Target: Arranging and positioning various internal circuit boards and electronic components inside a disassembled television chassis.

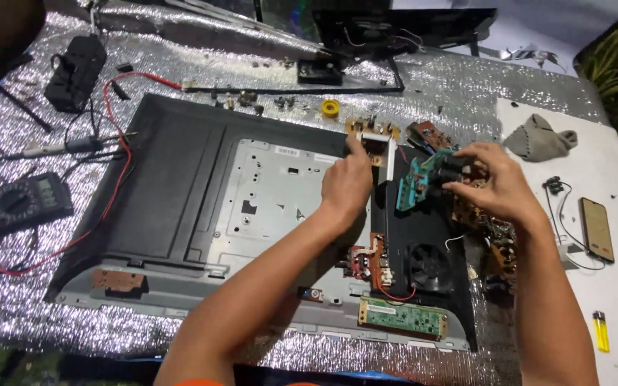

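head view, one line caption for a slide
Right hand lifts a green circuit board while left hand steadies an opened flat-screen chassis.

The circuit board [423, 182] held up in the right hand [496, 184] is teal green with black parts, while the long board [400, 317] at the panel's near edge is lighter green. The opened panel [173, 182] is black around a pale grey metal plate [280, 193], and crinkled silver foil [8, 307] covers the table. 1 red wire [117, 154] loops to a black multimeter [19, 202], and a lighter [601, 332] is yellow.
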